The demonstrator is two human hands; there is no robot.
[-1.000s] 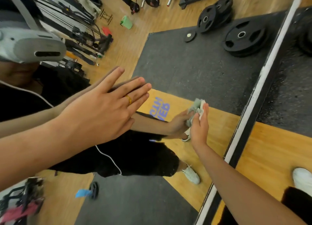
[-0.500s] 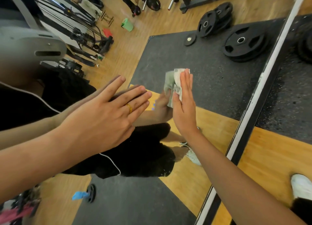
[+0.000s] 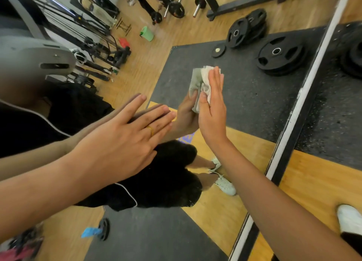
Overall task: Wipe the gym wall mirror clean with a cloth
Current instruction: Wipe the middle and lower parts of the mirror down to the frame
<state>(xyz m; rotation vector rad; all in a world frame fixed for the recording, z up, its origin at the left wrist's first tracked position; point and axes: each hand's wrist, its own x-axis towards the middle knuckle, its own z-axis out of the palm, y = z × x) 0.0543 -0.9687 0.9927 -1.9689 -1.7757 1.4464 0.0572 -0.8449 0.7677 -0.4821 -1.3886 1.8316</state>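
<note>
Your right hand (image 3: 212, 112) lies flat on the mirror (image 3: 244, 108), with the fingers straight and close together, and it presses the cloth (image 3: 203, 78) against the glass. The hand does not grasp the cloth; it only pushes on it. The cloth is pale and crumpled. Its long axis runs along your fingers, and its far end comes out a little beyond the fingertips. A part of it is hidden under your palm, so you cannot see its full shape. Its reflection touches it on the thumb side.

Your left hand (image 3: 121, 143) is released, flat on the glass with the fingers spread, and it holds nothing. A ring (image 3: 150, 130) is on one finger. The two hands are near each other but apart.

On the little-finger side of the right hand, the pale frame (image 3: 299, 104) of the mirror is near. Beyond the fingertips there is more open glass, which shows the reflected weight plates (image 3: 280, 55). Your forearms are cut off at the picture edge.
</note>
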